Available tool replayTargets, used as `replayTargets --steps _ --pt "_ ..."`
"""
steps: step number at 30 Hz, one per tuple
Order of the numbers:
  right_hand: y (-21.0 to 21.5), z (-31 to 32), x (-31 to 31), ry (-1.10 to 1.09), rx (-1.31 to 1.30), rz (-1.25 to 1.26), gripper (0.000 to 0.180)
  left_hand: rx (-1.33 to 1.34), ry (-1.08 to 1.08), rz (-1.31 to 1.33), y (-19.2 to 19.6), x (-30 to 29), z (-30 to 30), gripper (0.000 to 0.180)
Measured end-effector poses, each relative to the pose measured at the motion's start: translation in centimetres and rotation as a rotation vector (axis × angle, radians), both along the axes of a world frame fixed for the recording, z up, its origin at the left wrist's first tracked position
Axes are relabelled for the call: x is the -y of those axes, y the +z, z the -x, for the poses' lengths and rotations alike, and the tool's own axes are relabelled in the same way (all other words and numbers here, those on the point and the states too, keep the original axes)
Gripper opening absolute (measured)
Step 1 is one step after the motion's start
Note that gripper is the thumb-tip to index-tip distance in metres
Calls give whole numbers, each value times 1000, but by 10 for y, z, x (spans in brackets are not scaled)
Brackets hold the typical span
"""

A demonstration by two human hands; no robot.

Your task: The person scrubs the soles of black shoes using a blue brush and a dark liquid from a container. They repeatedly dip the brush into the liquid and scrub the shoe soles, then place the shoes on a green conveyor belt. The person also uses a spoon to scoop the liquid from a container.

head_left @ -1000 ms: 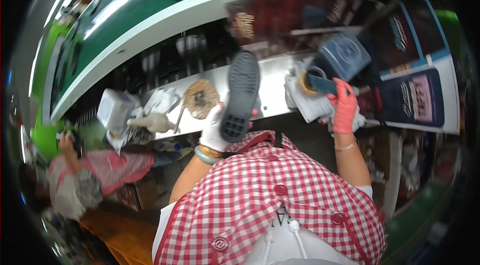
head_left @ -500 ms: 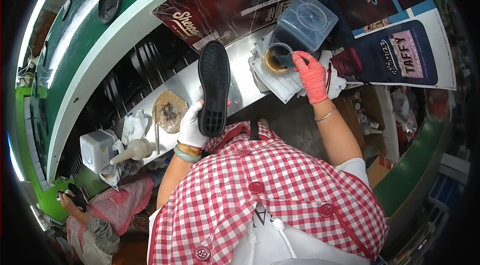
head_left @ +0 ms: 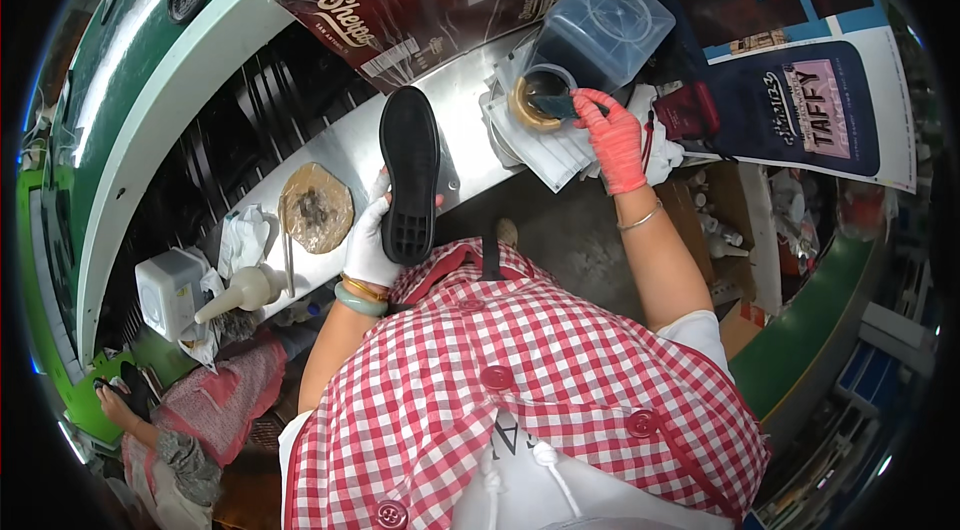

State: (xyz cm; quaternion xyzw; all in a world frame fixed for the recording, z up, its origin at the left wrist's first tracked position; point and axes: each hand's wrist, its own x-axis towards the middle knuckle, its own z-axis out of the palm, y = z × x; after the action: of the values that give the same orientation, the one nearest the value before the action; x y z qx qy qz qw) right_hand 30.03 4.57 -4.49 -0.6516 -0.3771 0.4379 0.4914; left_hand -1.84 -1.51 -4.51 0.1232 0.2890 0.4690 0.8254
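Observation:
My left hand (head_left: 370, 248), in a white glove, is wrapped round the lower part of a black shoe sole (head_left: 408, 175). The sole stands lengthwise, a grid of square hollows at its near end. In a coral-red glove, my right hand (head_left: 612, 145) pinches a dark teal flat handle (head_left: 558, 107). The far end of that handle is down inside a small round cup (head_left: 530, 120) with a yellow-brown crusted rim, so what is on it stays hidden. The cup rests on white sheets of paper (head_left: 548, 168) on the metal bench.
A clear plastic box (head_left: 615, 25) stands behind the cup. Printed boards (head_left: 860, 120) lie at right. Left on the bench are a round brown pad (head_left: 316, 205), a nozzled bottle (head_left: 245, 292) and a white jug (head_left: 165, 295). Another person's arm (head_left: 150, 430) shows lower left, beside a green conveyor (head_left: 125, 80).
The whole view has shifted slightly, so the bench things sit further left. My right hand stays at the cup with the teal handle; the sole remains in my left hand, turned slightly.

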Motion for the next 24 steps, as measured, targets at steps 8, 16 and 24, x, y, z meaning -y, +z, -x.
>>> replayTargets --steps 8,16,24 --pt "23 16 9 14 -280 42 24 -2 109 70 -11 10 0 58" --pt "99 123 34 316 -356 21 24 77 170 75 9 16 -3 80" --pt "98 134 34 382 -325 43 25 11 224 42 39 19 -11 82"
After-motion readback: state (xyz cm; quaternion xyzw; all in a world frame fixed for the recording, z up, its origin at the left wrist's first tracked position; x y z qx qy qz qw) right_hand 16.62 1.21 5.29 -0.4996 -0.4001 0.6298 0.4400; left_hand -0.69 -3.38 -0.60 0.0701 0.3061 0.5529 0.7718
